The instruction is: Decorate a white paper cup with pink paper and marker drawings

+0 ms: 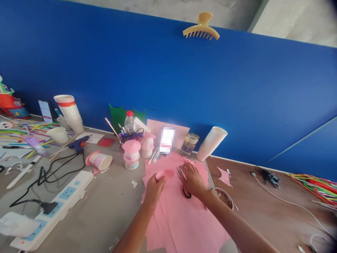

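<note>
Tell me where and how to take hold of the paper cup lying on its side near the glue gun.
Pinch the cup by its rim, coming from the right, thumb probably best inside: its open mouth faces right, while the pink collar flares around its left end.

Blue partition (126,63), grey wall (231,12) above — brown tabletop (260,218)

The paper sheets (189,225) are plain pink, as is the cut-out (167,173); the scissors (180,172) show silver blades and a black loop. Along the back edge of the grey table (110,211), the stacked cups (212,144) are white and the bottle cap (129,113) red. The power strip (63,207) is white with pale-blue panels, the partition (147,70) blue.
</note>
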The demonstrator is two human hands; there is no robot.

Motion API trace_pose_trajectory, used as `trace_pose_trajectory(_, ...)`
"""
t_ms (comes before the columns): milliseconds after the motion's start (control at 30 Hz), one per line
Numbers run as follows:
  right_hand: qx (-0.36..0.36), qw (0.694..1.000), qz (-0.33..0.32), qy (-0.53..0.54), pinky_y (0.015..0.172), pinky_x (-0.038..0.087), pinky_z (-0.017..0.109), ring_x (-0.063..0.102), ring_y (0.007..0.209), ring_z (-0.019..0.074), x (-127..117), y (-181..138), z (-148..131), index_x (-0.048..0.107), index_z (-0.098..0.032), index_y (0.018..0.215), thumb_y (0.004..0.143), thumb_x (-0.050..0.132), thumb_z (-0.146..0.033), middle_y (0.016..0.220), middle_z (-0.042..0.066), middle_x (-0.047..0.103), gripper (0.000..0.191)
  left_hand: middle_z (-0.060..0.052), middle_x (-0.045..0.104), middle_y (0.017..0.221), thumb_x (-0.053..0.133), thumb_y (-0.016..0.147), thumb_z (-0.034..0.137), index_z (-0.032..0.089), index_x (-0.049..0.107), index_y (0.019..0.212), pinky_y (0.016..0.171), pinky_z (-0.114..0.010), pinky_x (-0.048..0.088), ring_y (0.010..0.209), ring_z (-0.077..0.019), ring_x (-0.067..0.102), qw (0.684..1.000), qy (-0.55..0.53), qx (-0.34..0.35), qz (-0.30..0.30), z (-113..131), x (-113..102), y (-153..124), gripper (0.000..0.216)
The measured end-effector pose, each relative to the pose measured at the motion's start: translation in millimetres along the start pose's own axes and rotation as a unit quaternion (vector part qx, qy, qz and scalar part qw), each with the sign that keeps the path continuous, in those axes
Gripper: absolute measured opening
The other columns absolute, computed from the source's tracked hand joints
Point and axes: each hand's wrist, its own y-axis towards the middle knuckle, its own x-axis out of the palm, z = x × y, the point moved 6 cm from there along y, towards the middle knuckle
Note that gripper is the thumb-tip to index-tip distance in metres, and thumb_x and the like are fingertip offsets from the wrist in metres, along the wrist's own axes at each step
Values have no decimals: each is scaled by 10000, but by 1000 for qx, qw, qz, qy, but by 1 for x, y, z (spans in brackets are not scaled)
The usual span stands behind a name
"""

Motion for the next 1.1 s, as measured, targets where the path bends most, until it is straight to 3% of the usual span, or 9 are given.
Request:
trace_pose_trajectory(100, 80, 994, -77, 8, 765, 447, 335, 636, 900, 248, 1, -23, 5, 641, -186, 1081, 893, 478, -189, 1052, 117, 642, 249, 77, 389, 436, 659, 640, 475, 191, 501, 678, 455, -222, 249, 424, -73, 327, 999, -20, -2, 27, 1, -8, 5, 327)
trace_pose_trajectory(167, 97, 987, -127, -1, 702, 431, 324, 643, 884, 259, 4, -37, 6, 654, -177, 1014, 899, 473, -207, 1041, 131, 634, 217, 81, 379, 438, 656, 651, 475, 196, 490, 670, 450, -221, 243, 421, -71, 322, 999, -23, 7, 42, 2, -12, 6, 325)
trace_pose_trajectory(267, 105, 984, -143, -12, 699, 414, 328, 638, 955, 292, 7, -47, 7, 646, -167, 1027, 926, 445, -224, 1044, 155, 638, 232, 82, 372, 428, 642, 669, 478, 203, 476, 650, 444, -221, 248, 410, -69, 314, 999, -29, 19, 31, 2, -12, 8, 322)
trace_pose_trajectory(400, 140, 980, -138, -1, 685, 402, 324, 662, 880, 282, 10, -42, 15, 626, -155, 1059, 862, 496, -160, 1025, 145, 673, 236, 75, 385, 434, 647, 678, 462, 205, 471, 639, 447, -221, 264, 416, -72, 333, 999, -22, 23, 31, -1, -13, 9, 314)
trace_pose_trajectory(567, 214, 960, -97, 152, 630, 411, 266, 652, 748, 199, 5, -51, 33, 622, -202, 1067, 790, 526, -138, 858, 47, 704, 300, 70, 381, 434, 656, 664, 461, 210, 442, 597, 438, -226, 255, 414, -73, 327, 999, -14, 19, 28, 0, -12, 8, 337)
trace_pose_trajectory(767, 224, 940, 25, 257, 609, 478, 297, 621, 646, 200, -5, -117, 64, 650, -238, 895, 757, 527, -312, 741, 23, 658, 199, 63, 397, 442, 623, 705, 433, 209, 437, 602, 453, -218, 266, 432, -75, 347, 999, 0, 16, 33, 5, -13, 6, 310)
trace_pose_trajectory(867, 248, 937, 55, 240, 619, 504, 316, 651, 678, 220, -1, -163, 83, 658, -258, 902, 744, 525, -326, 822, 52, 695, 218, 62, 407, 450, 622, 709, 442, 207, 429, 595, 457, -218, 268, 433, -77, 358, 999, 28, 21, 38, 5, -14, 6, 324)
trace_pose_trajectory(967, 248, 952, 68, 164, 680, 515, 349, 683, 781, 253, 1, -199, 94, 660, -296, 929, 785, 506, -327, 944, 75, 717, 213, 63, 415, 452, 630, 700, 456, 208, 440, 600, 464, -222, 270, 434, -82, 366, 998, 49, 27, 33, 3, -14, 7, 328)
trace_pose_trajectory(1100, 247, 966, 45, 64, 724, 507, 403, 684, 803, 282, 2, -220, 96, 666, -277, 956, 829, 439, -277, 983, 108, 714, 260, 75, 403, 460, 624, 697, 456, 208, 484, 662, 465, -226, 262, 435, -90, 355, 998, 58, 34, 10, 0, -8, 7, 287)
